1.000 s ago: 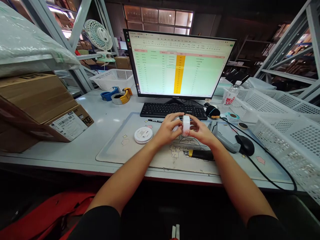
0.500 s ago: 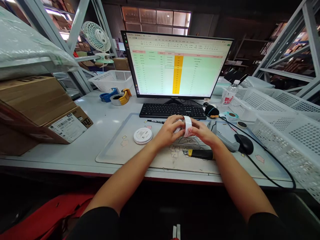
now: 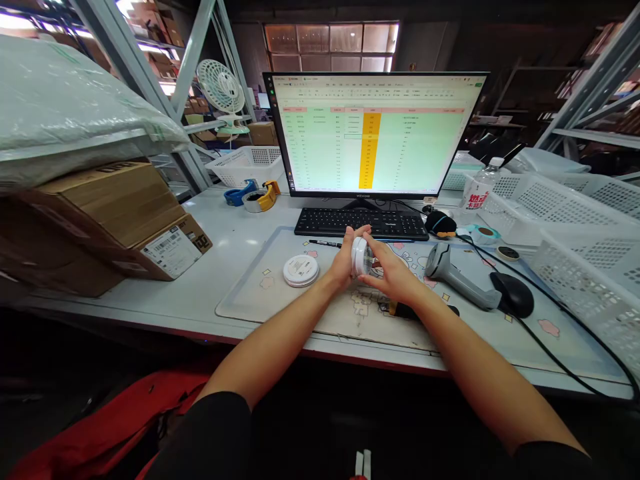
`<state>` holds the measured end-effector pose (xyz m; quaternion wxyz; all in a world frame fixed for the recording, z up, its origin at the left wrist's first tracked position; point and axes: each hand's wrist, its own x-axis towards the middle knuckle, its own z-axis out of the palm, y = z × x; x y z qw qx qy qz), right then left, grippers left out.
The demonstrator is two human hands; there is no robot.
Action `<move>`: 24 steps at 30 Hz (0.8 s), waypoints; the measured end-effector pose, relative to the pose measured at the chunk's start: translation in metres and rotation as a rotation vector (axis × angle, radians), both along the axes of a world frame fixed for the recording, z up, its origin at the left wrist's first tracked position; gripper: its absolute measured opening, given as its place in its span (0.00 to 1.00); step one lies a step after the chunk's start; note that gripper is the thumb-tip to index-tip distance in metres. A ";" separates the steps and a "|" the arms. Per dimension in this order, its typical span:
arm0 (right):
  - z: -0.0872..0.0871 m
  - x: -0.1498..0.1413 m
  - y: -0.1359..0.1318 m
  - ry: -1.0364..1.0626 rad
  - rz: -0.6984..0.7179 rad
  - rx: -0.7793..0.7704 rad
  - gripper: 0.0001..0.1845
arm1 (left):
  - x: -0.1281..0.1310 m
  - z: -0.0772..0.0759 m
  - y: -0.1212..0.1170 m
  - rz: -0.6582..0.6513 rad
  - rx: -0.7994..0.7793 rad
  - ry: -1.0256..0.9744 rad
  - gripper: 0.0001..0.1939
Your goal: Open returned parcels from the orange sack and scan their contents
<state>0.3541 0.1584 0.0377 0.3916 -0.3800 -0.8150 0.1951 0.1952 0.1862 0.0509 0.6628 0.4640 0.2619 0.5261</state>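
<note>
A small round white container stands on edge between my two hands, above the desk mat. My left hand cups it from the left with fingers wrapped round its rim. My right hand grips it from the right, fingers pressed on its face. A second round white container lies flat on the mat to the left of my hands. A black and yellow tool lies partly hidden under my right wrist.
Behind my hands are a black keyboard, a pen and a lit monitor. A grey barcode scanner, a mouse and white baskets lie right. Cardboard boxes and tape dispensers sit left.
Both hands have turned the white container so its thin edge faces me, and the left fingers now reach over its top. The head view shifted slightly to the left.
</note>
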 end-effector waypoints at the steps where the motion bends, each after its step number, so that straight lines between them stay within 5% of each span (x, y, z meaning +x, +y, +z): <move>1: -0.001 0.001 0.000 -0.022 0.007 0.017 0.51 | 0.000 0.000 0.000 0.000 -0.016 -0.014 0.33; 10: 0.015 0.004 -0.009 -0.013 0.027 0.156 0.52 | -0.010 0.014 0.003 -0.073 -0.117 -0.075 0.24; 17: 0.008 0.004 -0.007 -0.123 -0.011 0.182 0.50 | -0.010 0.012 0.001 -0.124 -0.170 -0.044 0.28; 24: 0.004 0.001 -0.006 -0.127 -0.031 0.152 0.47 | -0.001 0.005 0.000 0.002 -0.085 0.016 0.29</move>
